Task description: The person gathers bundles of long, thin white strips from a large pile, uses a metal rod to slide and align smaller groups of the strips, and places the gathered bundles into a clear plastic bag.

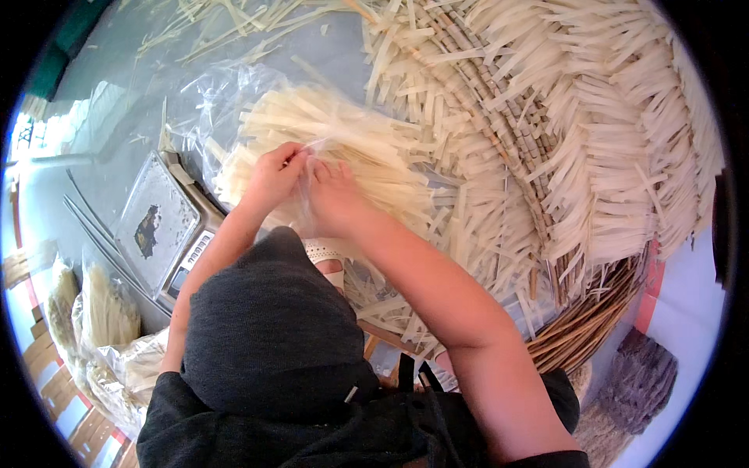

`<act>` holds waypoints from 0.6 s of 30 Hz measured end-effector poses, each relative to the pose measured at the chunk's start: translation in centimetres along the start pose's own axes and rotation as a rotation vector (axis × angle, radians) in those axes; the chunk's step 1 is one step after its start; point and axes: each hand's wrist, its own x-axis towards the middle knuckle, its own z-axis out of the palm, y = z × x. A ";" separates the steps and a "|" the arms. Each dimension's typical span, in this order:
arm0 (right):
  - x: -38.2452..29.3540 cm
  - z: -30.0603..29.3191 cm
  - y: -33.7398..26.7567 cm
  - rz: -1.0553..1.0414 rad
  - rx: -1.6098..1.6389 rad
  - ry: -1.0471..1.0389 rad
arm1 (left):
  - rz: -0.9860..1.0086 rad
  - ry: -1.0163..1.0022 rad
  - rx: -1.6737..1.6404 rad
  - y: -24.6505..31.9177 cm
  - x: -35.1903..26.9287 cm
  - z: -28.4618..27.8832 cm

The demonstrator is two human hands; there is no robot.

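A wide bundle of pale, flat dried strips (345,126), which look like noodles, lies before me under thin clear plastic. My left hand (278,175) pinches a gathered fold of the clear plastic bag (303,187) at the bundle's near side. Close beside it, my right hand (336,196) grips the same fold, its fingers resting against the strips. The right thumb is hard to make out. More loose plastic spreads crumpled to the left of the bundle.
A platform scale (161,228) with a worn metal top stands left of my forearm. Bagged strips (108,310) sit at lower left. On the right, strips (614,146) hang in rows beside jointed sticks (503,117). Thin brown rods (591,310) lie below. My sandalled foot (327,263) shows underneath.
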 end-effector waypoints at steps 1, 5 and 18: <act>-0.7 -0.8 1.0 -0.002 0.020 0.046 | 0.010 0.023 0.019 -0.9 0.3 0.3; -5.5 -5.9 6.7 0.199 0.404 0.258 | 0.020 0.088 0.021 -1.8 -0.8 0.6; -7.8 1.4 4.8 0.889 1.068 0.348 | -0.059 -0.437 -0.448 2.0 -1.5 2.6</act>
